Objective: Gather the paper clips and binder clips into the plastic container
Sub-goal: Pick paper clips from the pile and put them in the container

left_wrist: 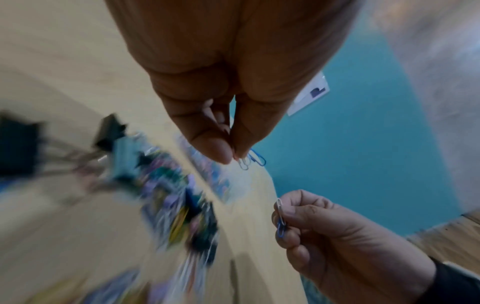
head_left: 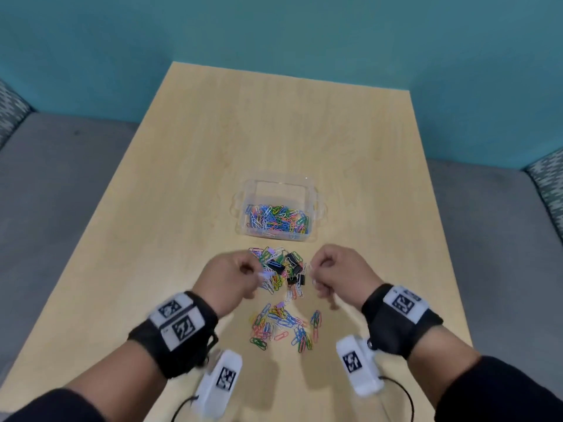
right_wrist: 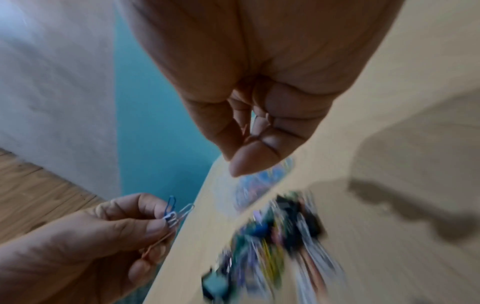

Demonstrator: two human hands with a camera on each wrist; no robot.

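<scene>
A clear plastic container [head_left: 316, 208] at mid-table holds several coloured paper clips [head_left: 275, 219]. In front of it lies a pile of paper clips mixed with black binder clips [head_left: 289, 269], and a second scatter of paper clips [head_left: 283, 327] lies nearer me. My left hand [head_left: 240, 269] hovers at the pile's left and pinches a few paper clips [left_wrist: 249, 161], blue and white. At the pile's right, my right hand [head_left: 320, 269] pinches paper clips [left_wrist: 280, 218] too, white and blue. Both hands are lifted off the table.
The light wooden table [head_left: 274, 132] stands against a teal wall [head_left: 274, 41]. Grey upholstered seating [head_left: 61, 178] runs along both sides. White camera units [head_left: 222, 382] hang under both wrists near the table's front edge.
</scene>
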